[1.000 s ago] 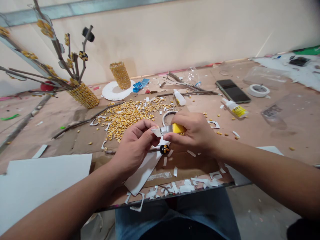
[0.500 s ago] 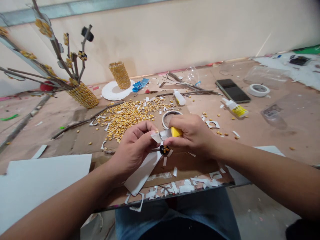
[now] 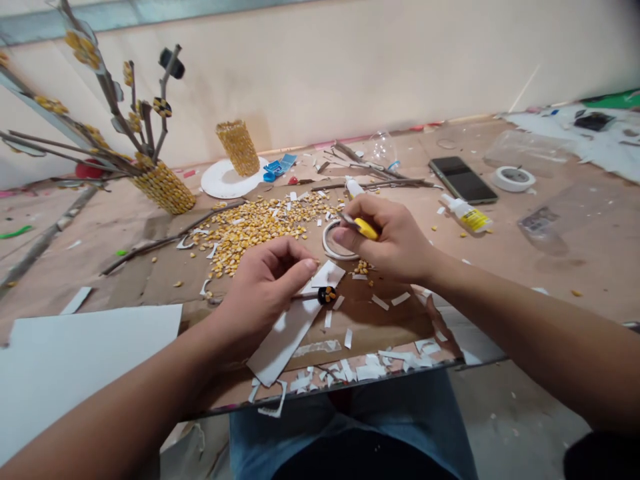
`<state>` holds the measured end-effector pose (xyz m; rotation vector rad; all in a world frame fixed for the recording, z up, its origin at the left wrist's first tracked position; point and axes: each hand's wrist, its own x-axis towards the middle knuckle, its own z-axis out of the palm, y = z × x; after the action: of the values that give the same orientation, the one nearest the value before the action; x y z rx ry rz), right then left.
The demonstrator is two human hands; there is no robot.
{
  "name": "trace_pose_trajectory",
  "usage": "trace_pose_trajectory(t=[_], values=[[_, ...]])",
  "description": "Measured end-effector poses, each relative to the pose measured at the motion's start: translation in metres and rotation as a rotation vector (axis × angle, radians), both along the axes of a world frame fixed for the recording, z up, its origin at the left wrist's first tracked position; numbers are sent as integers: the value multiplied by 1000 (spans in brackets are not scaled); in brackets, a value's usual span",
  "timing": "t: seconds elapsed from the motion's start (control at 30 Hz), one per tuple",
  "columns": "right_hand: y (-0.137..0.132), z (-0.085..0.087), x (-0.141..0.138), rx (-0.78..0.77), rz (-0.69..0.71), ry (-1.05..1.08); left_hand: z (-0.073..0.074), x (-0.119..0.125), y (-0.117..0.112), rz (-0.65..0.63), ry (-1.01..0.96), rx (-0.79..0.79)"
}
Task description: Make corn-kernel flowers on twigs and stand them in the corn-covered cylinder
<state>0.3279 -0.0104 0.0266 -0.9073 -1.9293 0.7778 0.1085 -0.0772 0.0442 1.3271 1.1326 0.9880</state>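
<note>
My left hand (image 3: 273,280) is closed, thumb and forefinger pinched together; whatever lies between the fingertips is too small to make out. My right hand (image 3: 393,237) is wrapped around a yellow-handled cutting tool (image 3: 367,229), its metal end pointing left. Just below the left fingertips, a white paper strip (image 3: 287,343) lies slanted on the cardboard. Across it rests a stick with a black round end (image 3: 327,295) that carries corn kernels. A roll of tape (image 3: 327,248) lies flat behind, partly covered by my right hand.
Loose corn kernels (image 3: 250,237) form a pile beyond my left hand. A kernel-covered pot (image 3: 165,187) with branches stands at left, a second kernel-covered cup (image 3: 239,150) behind. Right are a glue bottle (image 3: 470,215) and phone (image 3: 463,179). Paper scraps (image 3: 370,370) line the front edge.
My right hand has lifted the cutting tool up and away from my left hand. The white paper piece that was between left fingers and blade no longer shows there.
</note>
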Motion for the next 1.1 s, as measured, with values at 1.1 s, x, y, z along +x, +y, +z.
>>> trace_pose_trajectory(t=[1.1], values=[[-19,11,-2,-476,238,-524,-4,1,12,-269,606,27]])
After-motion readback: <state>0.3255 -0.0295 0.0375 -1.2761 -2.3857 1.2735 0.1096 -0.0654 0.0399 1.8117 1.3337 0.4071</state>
